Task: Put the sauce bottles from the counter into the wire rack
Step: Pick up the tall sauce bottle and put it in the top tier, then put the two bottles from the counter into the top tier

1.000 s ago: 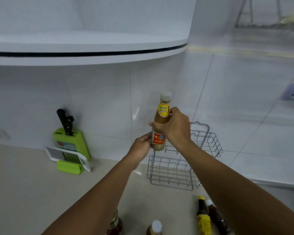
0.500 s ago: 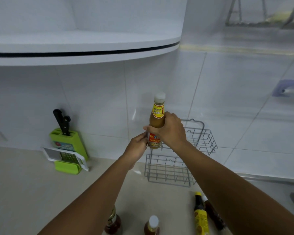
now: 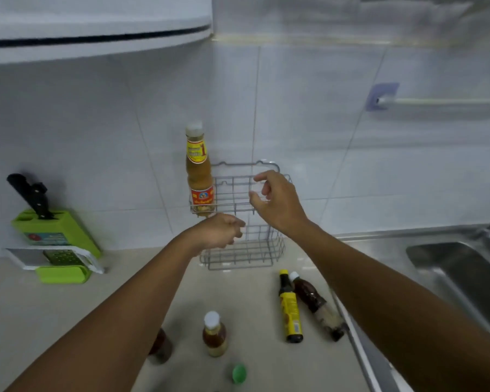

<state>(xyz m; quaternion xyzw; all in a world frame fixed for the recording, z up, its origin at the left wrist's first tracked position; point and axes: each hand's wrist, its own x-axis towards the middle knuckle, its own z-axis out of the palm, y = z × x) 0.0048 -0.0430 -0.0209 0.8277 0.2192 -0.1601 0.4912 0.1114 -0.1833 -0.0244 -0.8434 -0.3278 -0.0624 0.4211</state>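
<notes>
Orange sauce bottle upright in left end of wire rack by tiled wall, right hand open and empty beside it, left hand loosely curled below bottle, holding nothing, four bottles on counter

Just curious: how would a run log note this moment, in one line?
orange bottle: upright in rack | left hand: empty | right hand: open | counter bottles: four

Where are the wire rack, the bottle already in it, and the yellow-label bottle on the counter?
wire rack (image 3: 269,251): head view, lower right side wires.
orange sauce bottle (image 3: 199,176): head view, mid body, standing in the rack's left end.
yellow-label bottle (image 3: 290,309): head view, on its label.
</notes>
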